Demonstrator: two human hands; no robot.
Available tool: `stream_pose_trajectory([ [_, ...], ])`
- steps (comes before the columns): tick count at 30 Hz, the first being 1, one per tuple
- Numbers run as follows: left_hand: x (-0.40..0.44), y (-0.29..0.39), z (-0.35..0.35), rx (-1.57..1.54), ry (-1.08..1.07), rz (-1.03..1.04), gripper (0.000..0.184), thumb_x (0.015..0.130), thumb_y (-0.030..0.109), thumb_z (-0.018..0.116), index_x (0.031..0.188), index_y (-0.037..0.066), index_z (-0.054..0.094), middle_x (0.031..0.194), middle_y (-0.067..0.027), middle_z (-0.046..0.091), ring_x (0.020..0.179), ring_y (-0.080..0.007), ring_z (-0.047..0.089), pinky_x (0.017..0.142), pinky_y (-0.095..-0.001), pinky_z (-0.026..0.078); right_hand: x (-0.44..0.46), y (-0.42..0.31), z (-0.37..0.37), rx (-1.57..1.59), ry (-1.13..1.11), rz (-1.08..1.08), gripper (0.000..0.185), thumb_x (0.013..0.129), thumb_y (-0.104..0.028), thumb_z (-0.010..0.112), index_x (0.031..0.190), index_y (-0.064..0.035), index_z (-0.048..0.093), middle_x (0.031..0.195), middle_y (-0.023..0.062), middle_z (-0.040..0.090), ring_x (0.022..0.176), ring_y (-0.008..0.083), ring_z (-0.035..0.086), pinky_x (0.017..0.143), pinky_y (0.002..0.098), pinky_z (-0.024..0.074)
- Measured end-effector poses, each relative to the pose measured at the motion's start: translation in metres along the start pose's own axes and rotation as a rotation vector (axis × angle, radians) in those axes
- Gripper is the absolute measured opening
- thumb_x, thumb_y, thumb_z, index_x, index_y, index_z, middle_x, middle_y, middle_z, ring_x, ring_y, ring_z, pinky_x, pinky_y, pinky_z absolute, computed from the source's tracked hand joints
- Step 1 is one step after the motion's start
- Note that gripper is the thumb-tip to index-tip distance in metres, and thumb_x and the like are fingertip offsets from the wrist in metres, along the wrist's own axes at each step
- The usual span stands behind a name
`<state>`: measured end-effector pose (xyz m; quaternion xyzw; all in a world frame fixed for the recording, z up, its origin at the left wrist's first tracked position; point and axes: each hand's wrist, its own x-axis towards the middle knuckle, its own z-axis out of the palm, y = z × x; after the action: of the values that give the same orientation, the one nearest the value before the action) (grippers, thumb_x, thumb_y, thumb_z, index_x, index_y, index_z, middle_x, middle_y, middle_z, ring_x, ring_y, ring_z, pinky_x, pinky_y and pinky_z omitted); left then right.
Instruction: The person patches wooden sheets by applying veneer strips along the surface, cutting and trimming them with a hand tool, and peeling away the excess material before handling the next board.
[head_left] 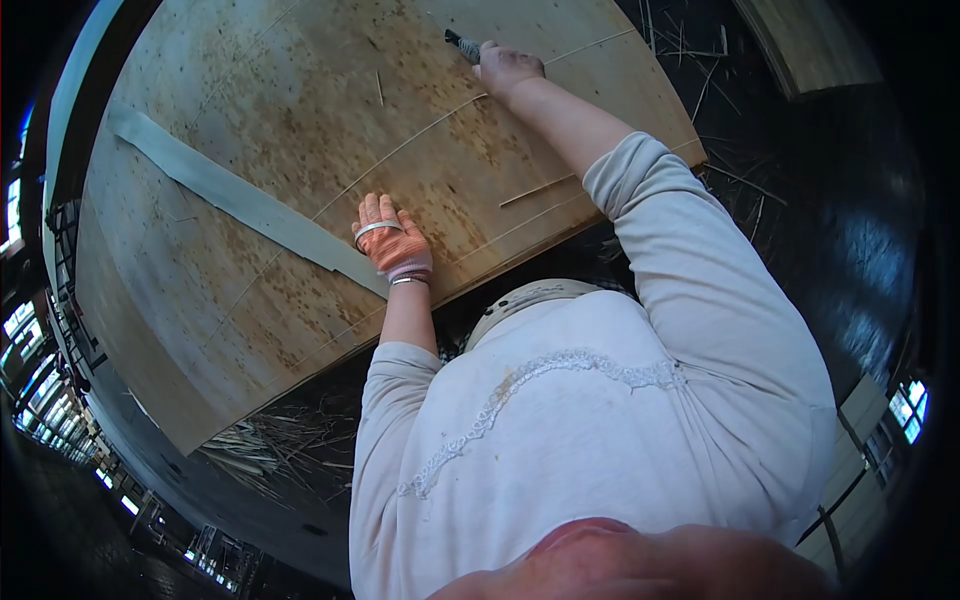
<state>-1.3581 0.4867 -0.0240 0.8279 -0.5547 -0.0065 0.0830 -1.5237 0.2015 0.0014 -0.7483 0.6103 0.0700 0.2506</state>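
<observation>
My left hand [393, 240], in an orange glove with a pale band across the fingers, lies flat on a large wood veneer sheet [330, 120]. Its fingers are stretched out. Close beside it runs a long, pale veneer strip [235, 205], slanting over the sheet toward the upper left. My bare right hand [512, 70] is closed near the sheet's far right part, gripping a short tool with a grey wrapped handle [464, 46]. The tool's dark end sticks out toward the upper left; its kind cannot be made out. Brown specks and thin lines mark the sheet.
Thin wood splinters [250, 445] are heaped below the sheet's near left edge. More slivers [700, 70] lie on the dark floor at right. Another wooden board [815, 45] is at the upper right. A loose sliver [540, 191] rests on the sheet.
</observation>
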Motion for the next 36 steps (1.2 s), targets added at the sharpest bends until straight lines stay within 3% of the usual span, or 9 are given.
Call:
stream_pose_trajectory([
  [7, -0.001, 0.004, 0.000, -0.025, 0.081, 0.030, 0.038, 0.086, 0.018, 0.056, 0.120, 0.000, 0.060, 0.134, -0.0179, 0.053, 0.128, -0.0348, 0.045, 0.108, -0.0483, 0.030, -0.002, -0.002, -0.006, -0.026, -0.059, -0.006, 0.039, 0.095, -0.036, 0.052, 0.122, -0.0069, 0.052, 0.120, 0.0124, 0.066, 0.111, 0.0300, 0.064, 0.090, 0.0465, 0.0497],
  [13, -0.001, 0.005, -0.004, -0.016, 0.073, 0.043, 0.038, 0.086, 0.018, 0.056, 0.119, 0.000, 0.060, 0.133, -0.0195, 0.053, 0.126, -0.0372, 0.046, 0.107, -0.0472, 0.032, -0.020, 0.024, 0.020, -0.094, -0.029, -0.079, 0.042, 0.095, -0.039, 0.053, 0.119, -0.0046, 0.050, 0.113, 0.0148, 0.068, 0.106, 0.0326, 0.065, 0.089, 0.0466, 0.0508],
  [16, -0.002, 0.002, 0.000, -0.015, 0.082, 0.060, 0.038, 0.086, 0.018, 0.056, 0.119, -0.001, 0.059, 0.133, -0.0197, 0.053, 0.125, -0.0375, 0.046, 0.106, -0.0468, 0.033, -0.037, 0.027, 0.021, -0.119, -0.049, -0.055, 0.036, 0.095, -0.028, 0.046, 0.122, -0.0049, 0.051, 0.117, 0.0131, 0.067, 0.106, 0.0304, 0.066, 0.091, 0.0477, 0.0491],
  [20, -0.003, -0.002, 0.005, -0.001, 0.084, 0.063, 0.040, 0.086, 0.021, 0.057, 0.121, 0.002, 0.059, 0.134, -0.0167, 0.052, 0.128, -0.0332, 0.045, 0.108, -0.0481, 0.032, -0.075, 0.048, 0.027, -0.139, -0.051, -0.090, 0.036, 0.095, -0.032, 0.048, 0.119, -0.0043, 0.052, 0.113, 0.0148, 0.069, 0.104, 0.0315, 0.067, 0.090, 0.0478, 0.0498],
  [31, -0.005, -0.002, 0.004, 0.012, 0.088, 0.076, 0.040, 0.088, 0.023, 0.056, 0.122, 0.003, 0.058, 0.134, -0.0171, 0.052, 0.126, -0.0340, 0.046, 0.108, -0.0443, 0.033, -0.165, 0.088, 0.037, -0.116, -0.082, -0.084, 0.037, 0.093, -0.036, 0.056, 0.111, -0.0032, 0.056, 0.101, 0.0195, 0.070, 0.094, 0.0350, 0.069, 0.082, 0.0456, 0.0529],
  [34, 0.010, -0.002, 0.007, -0.125, 0.063, -0.105, 0.042, 0.088, 0.025, 0.059, 0.124, 0.004, 0.058, 0.130, -0.0170, 0.056, 0.123, -0.0341, 0.049, 0.106, -0.0418, 0.037, -0.151, 0.092, 0.027, 0.315, -0.332, -0.022, 0.032, 0.092, -0.034, 0.062, 0.097, -0.0024, 0.059, 0.084, 0.0167, 0.068, 0.076, 0.0274, 0.068, 0.073, 0.0414, 0.0527],
  [36, 0.026, 0.006, 0.014, -0.333, 0.064, -0.240, 0.042, 0.087, 0.027, 0.062, 0.123, 0.005, 0.059, 0.126, -0.0169, 0.058, 0.120, -0.0347, 0.051, 0.104, -0.0408, 0.039, -0.160, 0.084, 0.037, 0.406, -0.691, -0.231, 0.032, 0.092, -0.033, 0.063, 0.095, -0.0018, 0.061, 0.079, 0.0120, 0.064, 0.068, 0.0220, 0.061, 0.068, 0.0378, 0.0500],
])
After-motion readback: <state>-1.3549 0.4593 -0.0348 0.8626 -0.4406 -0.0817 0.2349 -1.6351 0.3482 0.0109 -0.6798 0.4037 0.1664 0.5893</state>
